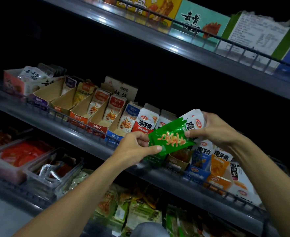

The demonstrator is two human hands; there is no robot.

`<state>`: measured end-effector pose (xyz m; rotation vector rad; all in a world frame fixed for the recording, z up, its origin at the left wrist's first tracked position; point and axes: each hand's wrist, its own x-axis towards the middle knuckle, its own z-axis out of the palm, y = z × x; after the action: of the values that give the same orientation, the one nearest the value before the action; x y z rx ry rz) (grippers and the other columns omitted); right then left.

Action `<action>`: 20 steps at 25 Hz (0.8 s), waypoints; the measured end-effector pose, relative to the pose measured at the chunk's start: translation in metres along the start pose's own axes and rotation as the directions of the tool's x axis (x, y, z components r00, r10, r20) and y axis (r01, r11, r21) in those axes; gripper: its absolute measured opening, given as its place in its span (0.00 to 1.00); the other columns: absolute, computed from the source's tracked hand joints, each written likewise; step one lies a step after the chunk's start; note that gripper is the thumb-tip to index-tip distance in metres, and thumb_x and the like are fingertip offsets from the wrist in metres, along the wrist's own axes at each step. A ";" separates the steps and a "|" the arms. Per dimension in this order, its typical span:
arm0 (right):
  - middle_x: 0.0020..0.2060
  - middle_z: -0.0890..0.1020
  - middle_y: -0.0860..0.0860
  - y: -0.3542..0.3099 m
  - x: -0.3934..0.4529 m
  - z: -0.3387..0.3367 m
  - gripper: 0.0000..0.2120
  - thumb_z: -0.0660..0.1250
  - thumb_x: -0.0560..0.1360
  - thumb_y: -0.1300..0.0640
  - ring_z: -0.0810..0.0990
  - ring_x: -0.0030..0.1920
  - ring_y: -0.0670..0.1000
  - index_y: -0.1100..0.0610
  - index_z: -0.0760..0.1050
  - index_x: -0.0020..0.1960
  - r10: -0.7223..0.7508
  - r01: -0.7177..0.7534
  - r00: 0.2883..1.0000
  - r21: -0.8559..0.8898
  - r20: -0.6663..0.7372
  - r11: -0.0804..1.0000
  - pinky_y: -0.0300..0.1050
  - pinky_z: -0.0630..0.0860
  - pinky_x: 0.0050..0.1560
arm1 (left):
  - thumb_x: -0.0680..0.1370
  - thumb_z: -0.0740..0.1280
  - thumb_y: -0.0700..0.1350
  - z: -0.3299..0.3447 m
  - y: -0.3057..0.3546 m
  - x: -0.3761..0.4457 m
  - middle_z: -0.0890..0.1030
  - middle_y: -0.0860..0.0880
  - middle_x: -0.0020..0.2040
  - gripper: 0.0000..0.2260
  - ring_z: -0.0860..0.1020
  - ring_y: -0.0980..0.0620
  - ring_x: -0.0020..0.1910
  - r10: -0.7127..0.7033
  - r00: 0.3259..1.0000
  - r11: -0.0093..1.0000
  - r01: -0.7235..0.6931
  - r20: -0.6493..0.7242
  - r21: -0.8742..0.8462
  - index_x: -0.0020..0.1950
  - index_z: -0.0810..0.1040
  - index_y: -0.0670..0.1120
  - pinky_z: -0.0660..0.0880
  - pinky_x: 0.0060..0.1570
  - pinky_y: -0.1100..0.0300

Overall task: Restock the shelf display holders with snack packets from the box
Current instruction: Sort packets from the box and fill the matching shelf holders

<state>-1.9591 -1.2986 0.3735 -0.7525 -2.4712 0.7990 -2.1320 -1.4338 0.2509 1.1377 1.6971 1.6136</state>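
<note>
One head camera is looking forward and slightly down at the shelves [158,173] from close range, tilted so their front edges are running down toward the right. It is taking in three shelf levels, with both forearms reaching in from the bottom edge toward the middle shelf.

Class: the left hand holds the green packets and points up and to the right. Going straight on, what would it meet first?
Probably the right hand, which grips the same green packets just beyond the left hand; depth is hard to judge.
</note>
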 end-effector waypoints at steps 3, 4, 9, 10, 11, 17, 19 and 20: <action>0.54 0.80 0.49 -0.001 0.015 -0.008 0.33 0.75 0.69 0.67 0.82 0.52 0.52 0.52 0.67 0.69 -0.027 0.025 0.999 -0.057 -0.037 0.998 0.53 0.81 0.52 | 0.69 0.77 0.54 0.002 0.001 0.012 0.78 0.51 0.58 0.26 0.76 0.52 0.57 0.138 0.990 0.908 -0.138 0.028 0.395 0.64 0.75 0.49 0.75 0.61 0.52; 0.55 0.80 0.51 -0.001 0.020 -0.008 0.34 0.75 0.69 0.67 0.82 0.53 0.53 0.52 0.66 0.70 -0.026 0.024 0.999 -0.058 -0.032 0.998 0.54 0.81 0.54 | 0.71 0.76 0.56 0.004 0.002 0.015 0.78 0.51 0.61 0.27 0.75 0.51 0.60 0.185 0.981 0.819 -0.184 0.053 0.544 0.66 0.74 0.50 0.73 0.63 0.49; 0.70 0.71 0.53 0.008 0.053 0.003 0.44 0.77 0.69 0.60 0.75 0.66 0.57 0.51 0.57 0.78 -0.041 0.029 0.999 -0.336 -0.029 0.941 0.57 0.75 0.63 | 0.73 0.70 0.63 0.010 0.000 0.031 0.75 0.48 0.64 0.27 0.70 0.47 0.65 0.162 0.969 0.485 -0.244 0.188 0.839 0.68 0.72 0.54 0.60 0.66 0.46; 0.74 0.67 0.53 0.011 0.061 0.007 0.46 0.78 0.69 0.58 0.70 0.70 0.58 0.52 0.55 0.78 -0.041 0.023 0.999 -0.433 -0.032 0.901 0.57 0.72 0.67 | 0.73 0.70 0.63 0.010 -0.002 0.034 0.75 0.49 0.64 0.26 0.70 0.48 0.65 0.146 0.970 0.493 -0.243 0.196 0.835 0.67 0.73 0.54 0.60 0.66 0.46; 0.76 0.62 0.53 0.013 0.068 0.011 0.47 0.78 0.69 0.57 0.65 0.74 0.58 0.54 0.53 0.79 -0.043 0.021 0.999 -0.518 -0.030 0.855 0.57 0.68 0.70 | 0.73 0.70 0.63 0.010 -0.003 0.036 0.75 0.49 0.63 0.25 0.70 0.48 0.65 0.138 0.970 0.503 -0.245 0.202 0.829 0.65 0.74 0.54 0.59 0.66 0.46; 0.67 0.73 0.54 0.022 0.089 0.045 0.39 0.79 0.66 0.50 0.74 0.65 0.57 0.57 0.65 0.71 -0.002 0.030 0.999 -0.722 0.040 0.692 0.48 0.73 0.59 | 0.73 0.71 0.61 0.006 -0.005 0.046 0.75 0.51 0.64 0.22 0.70 0.49 0.66 0.124 0.969 0.591 -0.244 0.212 0.769 0.63 0.75 0.54 0.60 0.66 0.48; 0.57 0.77 0.51 0.028 0.089 0.055 0.32 0.79 0.65 0.46 0.76 0.59 0.56 0.54 0.71 0.63 -0.016 0.050 0.999 -0.777 0.051 0.627 0.48 0.75 0.52 | 0.73 0.71 0.60 0.005 -0.007 0.046 0.75 0.51 0.64 0.21 0.71 0.49 0.65 0.129 0.970 0.601 -0.243 0.207 0.761 0.62 0.76 0.54 0.60 0.65 0.49; 0.50 0.77 0.49 0.029 0.088 0.057 0.28 0.79 0.65 0.44 0.78 0.54 0.54 0.52 0.72 0.57 -0.041 0.053 0.999 -0.791 0.035 0.609 0.47 0.74 0.46 | 0.73 0.71 0.60 0.005 -0.007 0.046 0.75 0.51 0.64 0.21 0.70 0.49 0.65 0.132 0.969 0.605 -0.244 0.207 0.758 0.62 0.76 0.54 0.60 0.64 0.49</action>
<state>-2.0465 -1.2476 0.3327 -0.9419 -2.8053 -0.4160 -2.1524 -1.3914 0.2510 1.8333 2.3315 0.8096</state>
